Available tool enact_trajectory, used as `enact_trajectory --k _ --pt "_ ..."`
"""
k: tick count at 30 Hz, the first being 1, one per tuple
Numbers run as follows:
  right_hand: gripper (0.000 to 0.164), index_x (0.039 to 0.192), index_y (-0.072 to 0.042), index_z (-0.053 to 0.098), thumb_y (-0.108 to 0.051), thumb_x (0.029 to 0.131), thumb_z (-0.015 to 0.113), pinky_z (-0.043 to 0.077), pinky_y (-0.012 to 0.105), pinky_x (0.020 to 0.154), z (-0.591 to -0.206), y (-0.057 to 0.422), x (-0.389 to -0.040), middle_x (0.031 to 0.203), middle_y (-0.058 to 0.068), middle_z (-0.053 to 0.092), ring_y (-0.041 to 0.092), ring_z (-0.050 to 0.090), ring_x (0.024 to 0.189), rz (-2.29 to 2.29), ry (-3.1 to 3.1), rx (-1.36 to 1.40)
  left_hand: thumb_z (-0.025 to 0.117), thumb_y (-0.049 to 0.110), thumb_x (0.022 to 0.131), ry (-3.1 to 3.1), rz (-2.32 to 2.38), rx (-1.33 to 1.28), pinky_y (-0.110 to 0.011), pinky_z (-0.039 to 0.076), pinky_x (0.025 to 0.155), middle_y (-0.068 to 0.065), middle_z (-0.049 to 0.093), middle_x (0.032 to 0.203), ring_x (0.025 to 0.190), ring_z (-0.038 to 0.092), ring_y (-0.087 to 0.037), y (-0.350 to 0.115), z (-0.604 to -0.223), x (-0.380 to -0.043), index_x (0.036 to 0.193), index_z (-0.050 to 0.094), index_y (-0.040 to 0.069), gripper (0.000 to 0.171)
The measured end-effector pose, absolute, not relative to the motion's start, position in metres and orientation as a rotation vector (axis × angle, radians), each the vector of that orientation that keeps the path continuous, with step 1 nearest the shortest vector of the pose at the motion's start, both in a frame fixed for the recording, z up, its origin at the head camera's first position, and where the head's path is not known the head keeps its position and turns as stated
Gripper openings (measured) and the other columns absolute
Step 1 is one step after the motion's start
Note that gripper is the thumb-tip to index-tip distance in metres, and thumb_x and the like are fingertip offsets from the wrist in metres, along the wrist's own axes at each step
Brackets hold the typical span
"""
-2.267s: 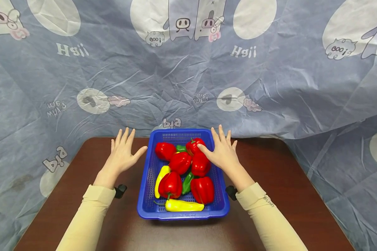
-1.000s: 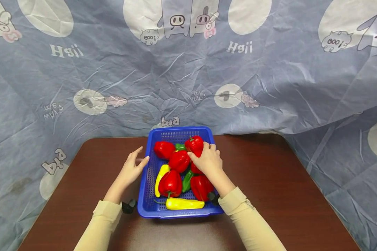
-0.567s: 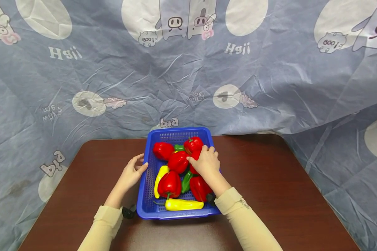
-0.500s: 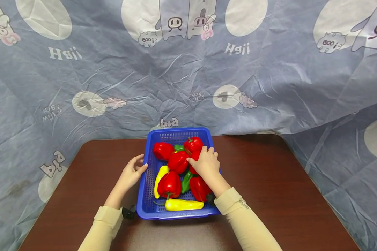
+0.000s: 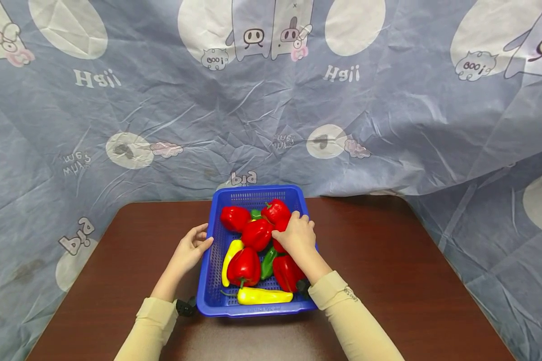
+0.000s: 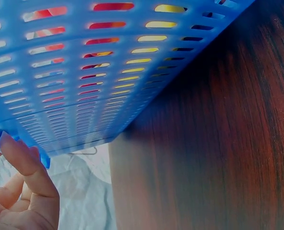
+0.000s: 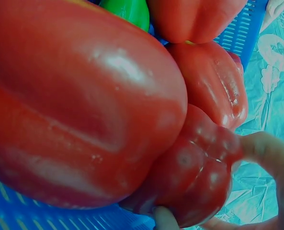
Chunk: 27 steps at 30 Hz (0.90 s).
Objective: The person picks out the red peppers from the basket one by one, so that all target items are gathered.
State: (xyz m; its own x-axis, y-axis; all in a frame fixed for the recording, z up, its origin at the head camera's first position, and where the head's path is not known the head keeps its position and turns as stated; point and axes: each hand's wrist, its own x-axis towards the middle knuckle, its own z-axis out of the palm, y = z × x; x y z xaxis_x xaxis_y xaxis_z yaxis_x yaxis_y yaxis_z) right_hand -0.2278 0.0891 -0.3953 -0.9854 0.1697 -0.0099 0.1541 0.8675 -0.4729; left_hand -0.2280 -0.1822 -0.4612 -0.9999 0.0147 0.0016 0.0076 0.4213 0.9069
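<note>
Filling the background, a printed cloth [image 5: 208, 110] hangs behind the brown tabletop [image 5: 379, 260], on which sits a blue basket [image 5: 262, 309]. The left hand [image 5: 190, 250] pinches the basket at its left side, while the right hand [image 5: 299, 235] grips a red pepper [image 7: 204, 184] inside, near the right side. With it lie other red peppers [image 5: 244, 265], yellow peppers [image 5: 265, 296] and green ones [image 5: 268, 263].

Basket [image 6: 73, 62], blue, slotted: wall spanning the upper left and top of the frame; red and yellow showing through the upper slots. Left hand [image 6: 34, 187], lower left corner: bent fingers, one fingertip touching the rim. Tabletop [image 6: 204, 143], dark reddish-brown wood grain: right side. Cloth [image 6: 79, 191], pale, wrinkled: bottom, left of centre.
</note>
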Motion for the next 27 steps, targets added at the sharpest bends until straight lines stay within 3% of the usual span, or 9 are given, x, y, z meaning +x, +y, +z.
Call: enact_trajectory --k 8,20,27 --pt "0.067 0.123 0.006 0.05 -0.034 0.077 0.078 0.052 0.051 0.086 -0.396 0.096 -0.227 0.118 0.028 0.055 0.043 0.051 0.109 0.884 -2.939 -0.268 0.063 0.013 0.097 2.634 1.685 0.028 -0.021 0.05 0.071 -0.023 0.058 0.118 0.092 0.065 -0.021 -0.18 -0.462 -0.227 0.144 0.043 -0.001 0.053" --pt "0.065 0.133 0.002 0.05 -0.029 0.079 0.068 0.047 0.051 0.099 -0.379 0.119 -0.229 0.131 0.023 0.055 0.038 0.052 0.118 1.278 -2.818 -0.275 0.063 0.013 0.097 2.591 1.734 0.026 -0.018 0.05 0.071 -0.023 0.056 0.118 0.089 0.064 -0.014 -0.181 -0.459 -0.225 0.146 0.042 -0.001 0.055" --pt "0.064 0.14 -0.003 0.048 -0.03 0.085 0.066 0.047 0.049 0.1 -0.37 0.147 -0.234 0.136 0.021 0.055 0.036 0.055 0.122 1.526 -2.688 -0.251 0.062 0.012 0.097 2.568 1.746 0.024 -0.018 0.05 0.072 -0.021 0.056 0.118 0.088 0.062 -0.009 -0.182 -0.459 -0.225 0.146 0.041 -0.001 0.056"
